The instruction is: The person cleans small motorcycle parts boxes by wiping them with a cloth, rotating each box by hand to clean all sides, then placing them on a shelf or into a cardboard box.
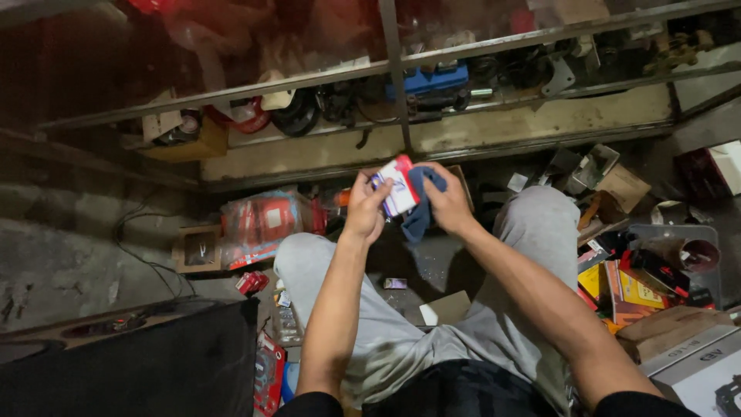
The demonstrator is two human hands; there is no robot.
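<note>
Both hands are up in front of the knees, right below the long metal shelf (432, 135) that runs across the top. The left hand (364, 208) is curled around a small red-and-white box (398, 185), fingers closed on its near side, the box tilted just under the shelf's lower ledge. The right hand (448, 202) is closed on a dark blue cloth (421, 205), pressing it against the box's right edge, with the cloth's tail hanging down between the hands. The person sits in grey trousers (532, 232), knees spread beneath the shelf. Below the shelf to the left lies a red plastic-wrapped package (262, 224) on the floor, beside an open brown carton (198, 249). Down to the right of the shelf sits a clear plastic tub (698, 232) holding red and yellow packs.
</note>
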